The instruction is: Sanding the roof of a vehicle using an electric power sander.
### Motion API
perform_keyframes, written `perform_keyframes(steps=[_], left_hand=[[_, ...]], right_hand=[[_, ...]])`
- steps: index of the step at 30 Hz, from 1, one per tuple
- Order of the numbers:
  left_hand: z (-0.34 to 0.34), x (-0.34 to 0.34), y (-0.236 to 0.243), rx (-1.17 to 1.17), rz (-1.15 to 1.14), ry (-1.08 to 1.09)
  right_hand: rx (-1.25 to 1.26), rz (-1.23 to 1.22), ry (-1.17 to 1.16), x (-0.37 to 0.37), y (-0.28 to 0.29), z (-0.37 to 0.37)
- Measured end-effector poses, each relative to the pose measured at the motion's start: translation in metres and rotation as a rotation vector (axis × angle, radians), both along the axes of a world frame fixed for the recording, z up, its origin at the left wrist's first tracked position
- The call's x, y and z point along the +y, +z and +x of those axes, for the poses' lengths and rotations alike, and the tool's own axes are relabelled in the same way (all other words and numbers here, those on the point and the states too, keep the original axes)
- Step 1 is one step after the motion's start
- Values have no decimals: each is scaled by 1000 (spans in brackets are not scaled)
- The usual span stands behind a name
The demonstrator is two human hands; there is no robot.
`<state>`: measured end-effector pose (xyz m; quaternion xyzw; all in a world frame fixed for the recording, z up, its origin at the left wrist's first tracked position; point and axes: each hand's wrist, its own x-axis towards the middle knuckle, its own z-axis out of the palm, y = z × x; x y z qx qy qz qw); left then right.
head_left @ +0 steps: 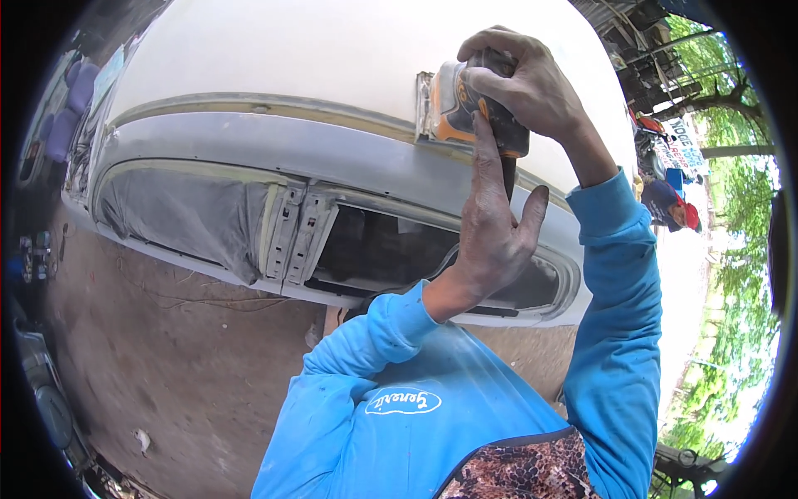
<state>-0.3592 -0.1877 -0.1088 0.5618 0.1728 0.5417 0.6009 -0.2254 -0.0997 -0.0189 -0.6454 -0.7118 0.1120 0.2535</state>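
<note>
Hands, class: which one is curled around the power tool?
The right hand, the upper one: its fingers and thumb clasp the power tool, while the left hand, below it, has its index finger stretched out straight.

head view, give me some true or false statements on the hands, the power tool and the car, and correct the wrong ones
1. The right hand grips the power tool. True.
2. The left hand hangs down by the person's side. False: it is raised, with its index finger up at the power tool.
3. The power tool lies on the ground. False: it is up at the edge of the car's white roof.
4. Grey sheeting covers the window opening toward the picture's left. True.
5. The left sleeve is blue. True.
6. The person in the background wears a green cap. False: the cap is red.
</note>
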Motion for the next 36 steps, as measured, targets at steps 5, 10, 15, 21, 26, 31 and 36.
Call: perform_keyframes(steps=[5, 10, 15, 21, 26, 31, 36], left_hand=[[-17, 18, 2, -38, -34, 53], [-33, 38, 7, -41, 1, 136], [-50, 60, 5, -38, -9, 223], [-79, 81, 13, -24, -20, 336], [-120, 123, -7, 22, -17, 401], [-170, 158, -22, 70, -92, 526], [-167, 174, 3, 277, 407, 700]], right_hand=[[-49, 19, 77, 27, -4, -20], [-50, -6, 22, 49, -1, -42], [67, -24, 108, 74, 14, -77], [93, -93, 137, 106, 16, -111], [59, -62, 167, 135, 13, -127], [-8, -87, 181, 146, 14, -158], [-146, -51, 141, 140, 21, -154]])
